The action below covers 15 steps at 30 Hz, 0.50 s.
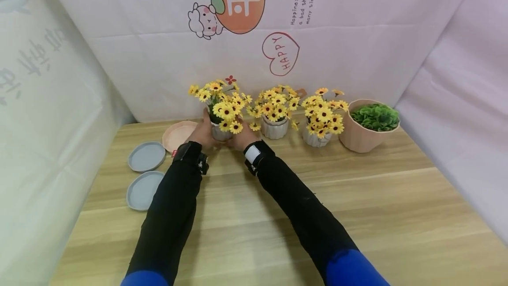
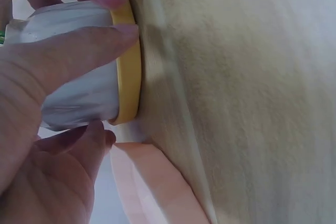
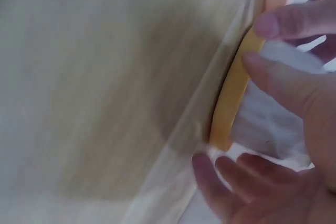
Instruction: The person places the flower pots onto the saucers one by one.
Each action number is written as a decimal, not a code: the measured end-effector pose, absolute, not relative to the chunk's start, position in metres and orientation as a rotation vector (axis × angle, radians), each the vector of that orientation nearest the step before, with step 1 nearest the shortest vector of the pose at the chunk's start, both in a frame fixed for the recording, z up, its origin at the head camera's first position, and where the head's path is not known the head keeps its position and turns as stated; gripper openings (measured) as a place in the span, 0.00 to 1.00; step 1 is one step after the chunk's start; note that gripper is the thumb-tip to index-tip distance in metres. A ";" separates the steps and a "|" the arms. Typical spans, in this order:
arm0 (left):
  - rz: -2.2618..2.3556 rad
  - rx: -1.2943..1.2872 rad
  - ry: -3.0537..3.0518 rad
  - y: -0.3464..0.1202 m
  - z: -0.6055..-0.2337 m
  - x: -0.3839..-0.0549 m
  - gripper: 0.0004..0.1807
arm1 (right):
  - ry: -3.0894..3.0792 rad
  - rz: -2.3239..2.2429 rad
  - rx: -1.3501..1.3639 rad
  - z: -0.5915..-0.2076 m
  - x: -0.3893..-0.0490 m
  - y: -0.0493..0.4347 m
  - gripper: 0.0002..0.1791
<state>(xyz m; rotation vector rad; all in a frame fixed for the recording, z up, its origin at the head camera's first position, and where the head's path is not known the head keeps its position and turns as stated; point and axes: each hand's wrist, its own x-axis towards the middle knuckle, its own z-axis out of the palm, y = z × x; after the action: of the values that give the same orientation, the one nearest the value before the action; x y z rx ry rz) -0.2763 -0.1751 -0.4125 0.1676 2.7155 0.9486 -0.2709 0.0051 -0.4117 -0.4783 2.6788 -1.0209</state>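
A pale wood-grain table (image 1: pixel 246 224) spreads beneath a person's black sleeves (image 1: pixel 174 206), two gray dishes (image 1: pixel 147 156) set near its left edge. Toward the far edge, left of center, the left hand (image 1: pixel 205 132) and right hand (image 1: pixel 243 137) grip a whitish flowerpot (image 2: pixel 86 92) from opposite sides, fingers and thumbs curved partway around it. The pot is roughly upright, its long axis vertical, yellow blooms (image 1: pixel 224 108) pointing up and fanning to both sides, a yellow base (image 2: pixel 128 85) at the wood. A pink dish (image 1: pixel 177 134) lies just left; two similar pots (image 1: pixel 274 129) and a pink planter (image 1: pixel 359 139) of greenery (image 1: pixel 375 117) line the far edge rightward, the planter near the far right corner. Printed white cloth (image 1: pixel 139 74) hangs behind, more at either side.
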 end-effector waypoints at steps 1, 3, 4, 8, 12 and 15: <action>0.950 0.183 2.718 -0.176 -0.413 -0.274 0.76 | 2.716 -0.962 -0.504 -0.412 -0.269 0.005 0.54; 0.961 0.199 2.715 -0.177 -0.412 -0.268 0.74 | 2.798 -0.831 -0.571 -0.412 -0.263 0.006 0.52; 0.971 0.207 2.709 -0.178 -0.411 -0.265 0.73 | 2.818 -0.779 -0.592 -0.411 -0.260 0.007 0.50; 0.962 0.231 2.723 -0.179 -0.402 -0.246 0.70 | 2.804 -0.757 -0.606 -0.407 -0.244 0.013 0.44; 0.829 0.268 2.787 -0.182 -0.390 -0.222 0.63 | 2.765 -0.927 -0.559 -0.402 -0.225 0.028 0.57; 0.761 0.314 2.823 -0.185 -0.384 -0.201 0.60 | 2.789 -0.979 -0.450 -0.399 -0.211 0.045 0.62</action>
<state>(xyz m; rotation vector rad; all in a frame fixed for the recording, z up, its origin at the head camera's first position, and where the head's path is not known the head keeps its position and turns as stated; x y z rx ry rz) -0.2011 -0.1852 -0.3841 0.3141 2.8227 0.7611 -0.2108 0.0450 -0.3986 -0.4498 2.7895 -0.9791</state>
